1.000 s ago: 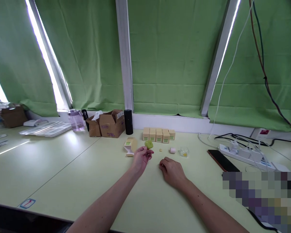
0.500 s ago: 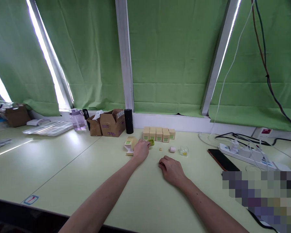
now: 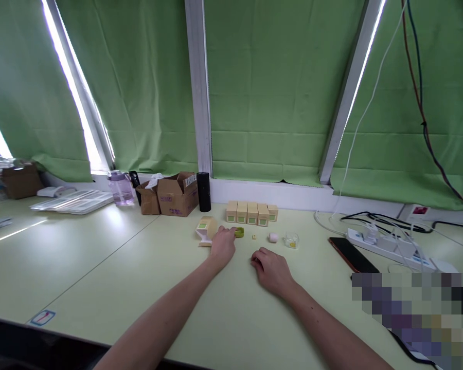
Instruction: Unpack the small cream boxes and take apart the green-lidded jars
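Note:
My left hand (image 3: 223,245) rests on the table with its fingers stretched forward. A fingertip is at the edge of a small olive-green open-topped piece (image 3: 239,233), which lies on the table. Just left of that hand stands an opened cream carton (image 3: 206,228) with a green label and a flap folded down. My right hand (image 3: 272,268) lies nearer to me, its fingers curled together; whatever they may hold is hidden. Beyond it sit a tiny yellowish piece (image 3: 254,237), a pale pink cylindrical piece (image 3: 272,237) and a clear container (image 3: 291,240) with something yellow inside.
Several cream cartons (image 3: 252,213) stand in a row at the back. Left of them are a black cylinder (image 3: 203,192), cardboard boxes (image 3: 173,198) and a purple-tinted bottle (image 3: 120,190). A phone (image 3: 353,255) and a power strip (image 3: 389,246) with cables lie right.
The green piece has been lowered from my left fingers and lies on the table. Those fingers have loosened and drawn back slightly left. My right hand stays almost where it was.

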A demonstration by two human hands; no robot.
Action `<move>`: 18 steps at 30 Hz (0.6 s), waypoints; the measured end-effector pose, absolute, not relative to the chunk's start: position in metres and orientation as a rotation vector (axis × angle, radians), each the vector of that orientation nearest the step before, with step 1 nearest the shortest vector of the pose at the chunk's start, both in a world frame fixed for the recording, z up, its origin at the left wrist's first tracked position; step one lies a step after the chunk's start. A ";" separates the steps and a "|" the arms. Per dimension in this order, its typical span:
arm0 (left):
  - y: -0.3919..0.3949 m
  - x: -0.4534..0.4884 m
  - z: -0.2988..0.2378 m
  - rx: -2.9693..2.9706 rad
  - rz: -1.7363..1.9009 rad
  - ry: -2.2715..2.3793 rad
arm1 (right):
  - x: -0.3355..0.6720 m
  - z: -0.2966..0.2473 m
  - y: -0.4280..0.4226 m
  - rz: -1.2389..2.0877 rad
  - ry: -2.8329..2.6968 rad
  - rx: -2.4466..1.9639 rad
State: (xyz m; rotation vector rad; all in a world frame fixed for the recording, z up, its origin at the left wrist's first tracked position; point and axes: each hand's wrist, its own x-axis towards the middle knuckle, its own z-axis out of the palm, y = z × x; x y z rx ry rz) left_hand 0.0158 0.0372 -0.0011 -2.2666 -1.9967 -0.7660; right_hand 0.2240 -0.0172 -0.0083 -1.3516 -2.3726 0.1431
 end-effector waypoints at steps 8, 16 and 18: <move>-0.004 0.025 0.012 -2.369 -0.713 -1.904 | 0.224 -0.016 -0.014 0.147 -2.275 -1.319; -0.021 0.019 -0.001 -2.560 -0.775 -1.843 | 0.243 0.013 0.032 -0.081 -1.927 -1.383; -0.019 0.018 0.000 -2.568 -0.747 -1.854 | 0.249 0.030 0.055 -0.259 -1.974 -1.545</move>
